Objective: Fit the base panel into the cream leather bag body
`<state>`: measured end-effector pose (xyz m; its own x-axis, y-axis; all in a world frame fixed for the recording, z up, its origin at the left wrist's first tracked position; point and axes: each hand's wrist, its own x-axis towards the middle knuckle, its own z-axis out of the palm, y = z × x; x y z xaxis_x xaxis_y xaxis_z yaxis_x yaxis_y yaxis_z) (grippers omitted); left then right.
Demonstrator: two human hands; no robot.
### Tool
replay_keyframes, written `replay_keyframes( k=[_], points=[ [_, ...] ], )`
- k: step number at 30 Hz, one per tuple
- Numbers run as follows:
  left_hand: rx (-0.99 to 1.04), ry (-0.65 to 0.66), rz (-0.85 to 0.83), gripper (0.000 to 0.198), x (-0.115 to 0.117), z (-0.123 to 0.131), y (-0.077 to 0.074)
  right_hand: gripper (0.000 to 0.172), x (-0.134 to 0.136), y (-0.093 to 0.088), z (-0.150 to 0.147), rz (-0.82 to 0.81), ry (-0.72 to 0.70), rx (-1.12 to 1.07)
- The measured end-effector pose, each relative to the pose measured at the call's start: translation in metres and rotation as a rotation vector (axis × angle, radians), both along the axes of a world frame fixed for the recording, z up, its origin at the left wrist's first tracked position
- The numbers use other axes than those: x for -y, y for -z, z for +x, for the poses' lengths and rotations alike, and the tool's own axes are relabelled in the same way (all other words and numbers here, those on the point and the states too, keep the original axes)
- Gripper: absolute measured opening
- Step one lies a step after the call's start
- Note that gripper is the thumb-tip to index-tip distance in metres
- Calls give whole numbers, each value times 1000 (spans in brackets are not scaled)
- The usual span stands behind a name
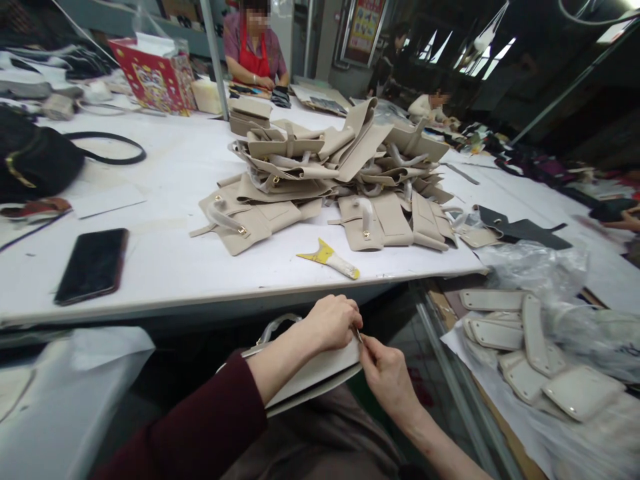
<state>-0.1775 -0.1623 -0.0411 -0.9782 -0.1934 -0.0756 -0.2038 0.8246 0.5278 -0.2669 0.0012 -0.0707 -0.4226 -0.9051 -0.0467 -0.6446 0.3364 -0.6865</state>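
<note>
Below the table's front edge, my left hand is closed on the upper edge of a beige leather bag piece that rests on my lap. My right hand pinches a small thin thing at that same edge, right against the left fingertips; I cannot make out what it is. A clear-wrapped handle loops up behind the left wrist. On the table above lie a heap of beige leather bag parts and a yellow-bladed scraper.
A black phone lies at the table's left, a black handbag farther left. Padded beige pieces sit on plastic at right, dark leather beyond. A red box stands far back. Other people work at the far end.
</note>
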Motion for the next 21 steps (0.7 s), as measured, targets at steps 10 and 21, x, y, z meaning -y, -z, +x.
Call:
replay_keyframes(
  k=[10, 21],
  points=[
    [42, 73, 177, 34, 23, -9, 12, 34, -1, 2, 6, -47, 12, -173],
    [-15, 74, 276, 34, 28, -2, 20, 29, -2, 5, 11, -161, -3, -174]
  ],
)
